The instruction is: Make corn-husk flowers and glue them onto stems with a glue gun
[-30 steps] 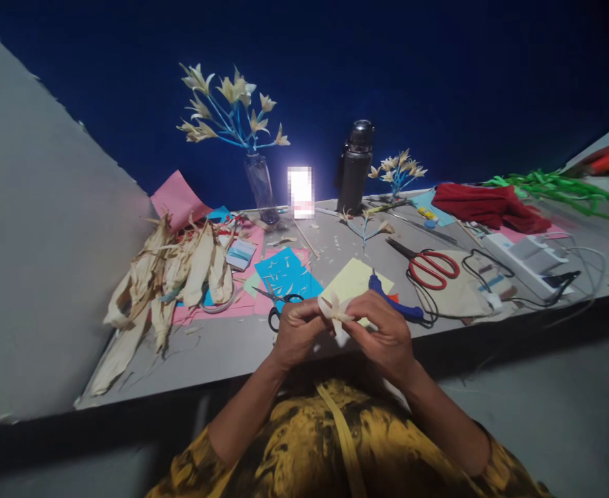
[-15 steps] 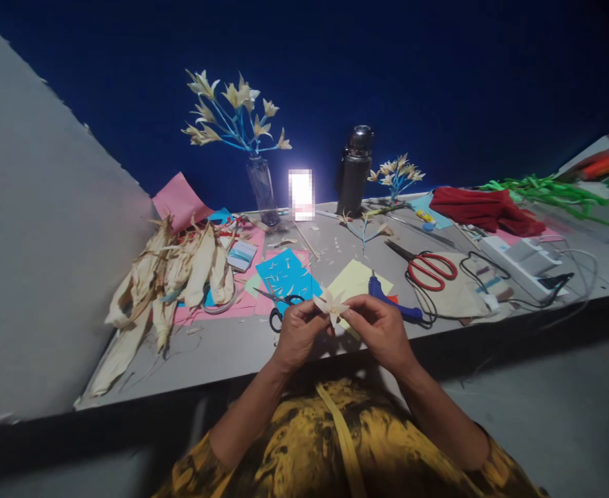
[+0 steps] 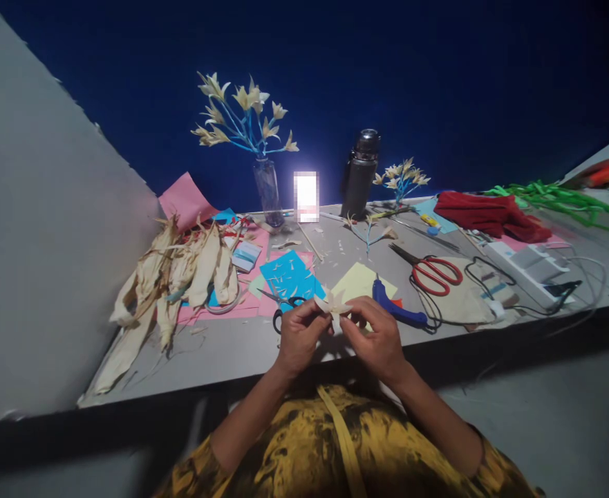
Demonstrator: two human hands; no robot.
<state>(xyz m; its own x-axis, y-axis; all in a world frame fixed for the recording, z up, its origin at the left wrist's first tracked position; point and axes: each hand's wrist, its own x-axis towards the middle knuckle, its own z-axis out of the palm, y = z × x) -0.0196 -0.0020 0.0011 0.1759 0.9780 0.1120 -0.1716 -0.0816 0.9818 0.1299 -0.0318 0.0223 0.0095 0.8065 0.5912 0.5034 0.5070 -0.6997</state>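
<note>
Between my two hands is a small cream husk flower [image 3: 334,304] with pointed petals, held above the table's front edge. My left hand [image 3: 302,335] pinches it from the left, fingers closed. On the other side, the thumb and fingers of my right hand [image 3: 375,339] close on a petal. Black-handled scissors [image 3: 279,318] lie just behind my left hand, partly covered by it. Close to my right hand rests a blue glue gun [image 3: 395,304]. Blue paper [image 3: 289,273] strewn with cut husk pieces and a yellow sheet [image 3: 359,280] lie beyond the flower.
Dried husks [image 3: 166,283] pile up on the left. Along the back stand a glass vase [image 3: 267,194] of husk flowers, a bright blurred-out light [image 3: 306,197] and a flask [image 3: 361,173]. Red-handled scissors [image 3: 436,275], a power strip [image 3: 527,273] and a red cloth [image 3: 491,216] lie to the right.
My right-hand fingers have shifted on the flower's petal, and the flower has tilted slightly. The whole view has moved a little; the things on the table stay put.
</note>
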